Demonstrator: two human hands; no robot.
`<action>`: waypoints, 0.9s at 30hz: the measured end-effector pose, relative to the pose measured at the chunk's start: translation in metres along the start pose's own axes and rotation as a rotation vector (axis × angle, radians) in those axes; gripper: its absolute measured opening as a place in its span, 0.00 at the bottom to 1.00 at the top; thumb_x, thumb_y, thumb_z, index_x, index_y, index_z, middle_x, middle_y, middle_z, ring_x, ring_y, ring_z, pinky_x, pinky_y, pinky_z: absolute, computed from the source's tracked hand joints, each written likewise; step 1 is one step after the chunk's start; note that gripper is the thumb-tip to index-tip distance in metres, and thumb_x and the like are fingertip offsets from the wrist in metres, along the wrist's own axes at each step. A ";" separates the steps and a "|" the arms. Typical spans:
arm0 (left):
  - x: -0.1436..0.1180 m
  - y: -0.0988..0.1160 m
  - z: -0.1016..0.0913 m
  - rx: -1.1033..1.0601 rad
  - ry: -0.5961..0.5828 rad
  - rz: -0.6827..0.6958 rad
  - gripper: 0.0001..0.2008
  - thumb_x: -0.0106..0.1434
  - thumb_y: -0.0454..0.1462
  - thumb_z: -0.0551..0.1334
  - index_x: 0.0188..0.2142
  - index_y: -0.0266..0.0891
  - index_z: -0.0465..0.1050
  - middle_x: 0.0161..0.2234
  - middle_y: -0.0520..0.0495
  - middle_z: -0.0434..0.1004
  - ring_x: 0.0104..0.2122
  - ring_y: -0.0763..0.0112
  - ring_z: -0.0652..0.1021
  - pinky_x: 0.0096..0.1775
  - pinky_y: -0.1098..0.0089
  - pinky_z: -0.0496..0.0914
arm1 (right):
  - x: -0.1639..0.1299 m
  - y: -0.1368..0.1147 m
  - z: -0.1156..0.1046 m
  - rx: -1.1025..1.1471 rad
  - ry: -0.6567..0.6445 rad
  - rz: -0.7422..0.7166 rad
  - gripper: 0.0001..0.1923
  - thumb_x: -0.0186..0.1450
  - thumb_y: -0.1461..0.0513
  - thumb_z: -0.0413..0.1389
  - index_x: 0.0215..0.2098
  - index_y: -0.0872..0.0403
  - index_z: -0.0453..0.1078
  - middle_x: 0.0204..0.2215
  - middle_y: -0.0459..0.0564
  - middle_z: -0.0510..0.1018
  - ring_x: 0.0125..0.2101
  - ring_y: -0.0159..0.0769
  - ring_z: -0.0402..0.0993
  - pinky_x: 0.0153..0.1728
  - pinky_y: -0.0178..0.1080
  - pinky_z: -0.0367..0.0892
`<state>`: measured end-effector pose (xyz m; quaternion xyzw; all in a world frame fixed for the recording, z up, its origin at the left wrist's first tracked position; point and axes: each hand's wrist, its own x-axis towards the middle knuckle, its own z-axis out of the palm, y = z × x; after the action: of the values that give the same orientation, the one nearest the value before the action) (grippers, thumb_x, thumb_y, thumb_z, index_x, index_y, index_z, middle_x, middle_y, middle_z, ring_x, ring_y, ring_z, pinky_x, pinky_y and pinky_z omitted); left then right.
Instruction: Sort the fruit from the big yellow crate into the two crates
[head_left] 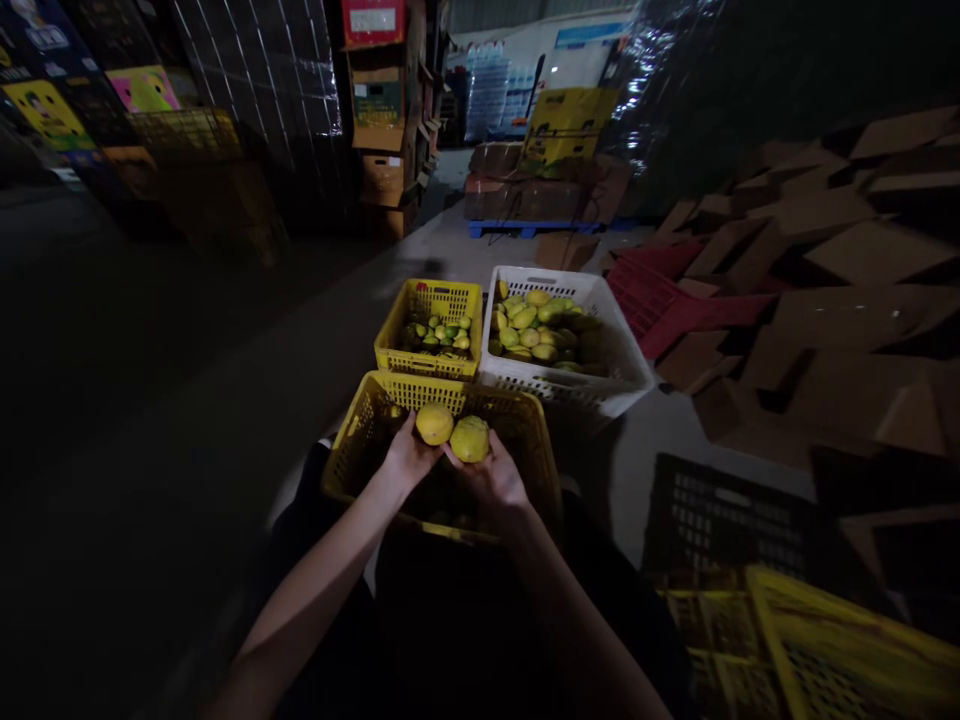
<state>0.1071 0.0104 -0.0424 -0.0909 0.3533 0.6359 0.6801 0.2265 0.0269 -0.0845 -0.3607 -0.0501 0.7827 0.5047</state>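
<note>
We hold one yellow fruit in each hand above the near yellow crate (pixel 360 440), which sits right in front of our knees on the floor. Our left hand (pixel 407 460) is curled around the left fruit (pixel 434 424) from below, fingers closed on its underside so the top faces up toward us. Our right hand (pixel 491 478) cups the right fruit (pixel 469 439) the same way, and the two fruits sit just beside each other, nearly touching, as if lifted side by side to be compared in the dim light. The near crate's inside is too dark to tell what lies in it. Farther off, a small yellow crate (pixel 429 360) on the left holds a shallow layer of green and yellow fruit, and touching it on the right a white crate (pixel 622 350) is fuller with larger pieces. Flattened cardboard boxes (pixel 825 280) pile up at the far right, and more crates (pixel 825 650) lie near right.
</note>
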 end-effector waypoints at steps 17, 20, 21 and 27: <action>-0.007 0.000 -0.007 -0.003 -0.158 -0.055 0.13 0.63 0.41 0.56 0.41 0.34 0.72 0.31 0.47 0.79 0.30 0.67 0.79 0.40 0.66 0.72 | -0.021 -0.002 0.009 -0.846 -0.057 -0.868 0.26 0.61 0.51 0.55 0.55 0.50 0.62 0.53 0.53 0.69 0.54 0.41 0.65 0.58 0.51 0.59; -0.004 -0.006 -0.012 -0.003 -0.193 -0.095 0.10 0.61 0.37 0.56 0.37 0.34 0.73 0.30 0.47 0.79 0.29 0.68 0.78 0.40 0.66 0.72 | -0.025 0.001 0.007 -1.154 -0.082 -1.048 0.24 0.66 0.52 0.48 0.58 0.51 0.61 0.54 0.57 0.66 0.57 0.43 0.61 0.61 0.54 0.53; -0.002 -0.008 -0.014 -0.003 -0.213 -0.107 0.09 0.60 0.37 0.57 0.36 0.34 0.73 0.29 0.47 0.79 0.29 0.68 0.78 0.40 0.66 0.72 | -0.027 0.000 0.007 -1.226 -0.102 -1.072 0.24 0.67 0.52 0.48 0.59 0.52 0.61 0.54 0.58 0.64 0.57 0.43 0.61 0.60 0.54 0.54; 0.006 -0.011 -0.023 0.030 -0.300 -0.143 0.11 0.57 0.39 0.58 0.35 0.35 0.73 0.31 0.47 0.78 0.30 0.65 0.78 0.39 0.63 0.72 | -0.035 -0.007 0.004 -1.567 -0.208 -1.219 0.27 0.64 0.50 0.52 0.58 0.52 0.64 0.61 0.61 0.52 0.62 0.55 0.52 0.59 0.59 0.53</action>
<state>0.1081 0.0001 -0.0665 -0.0093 0.2499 0.5870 0.7700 0.2374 0.0023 -0.0605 -0.4342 -0.7728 0.1637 0.4330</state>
